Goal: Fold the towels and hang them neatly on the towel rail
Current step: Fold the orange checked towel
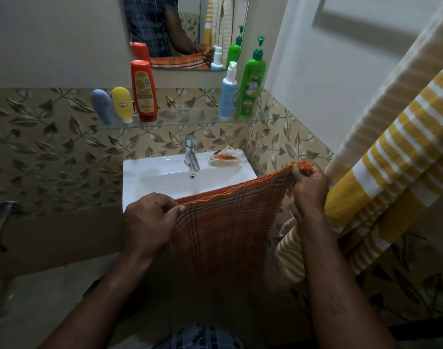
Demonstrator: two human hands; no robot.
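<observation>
Orange checked towel [230,230] is stretched by its top edge in front of the white sink [150,187], hanging down over the sink's front right corner. Left hand [150,222] pinches the top left corner between thumb and curled fingers. Right hand [308,187] grips the top right corner, held higher. Just beside the right hand a yellow striped towel [392,157] hangs. Bottles stand on the glass shelf [180,122] above the tap [191,152].

A thin woven cloth, the orange checked towel [228,222], is seen at centre. Glossy white ceramic forms the basin [150,177]; polished metal, the tap [191,152]; clear glass, the shelf [180,119] above.
</observation>
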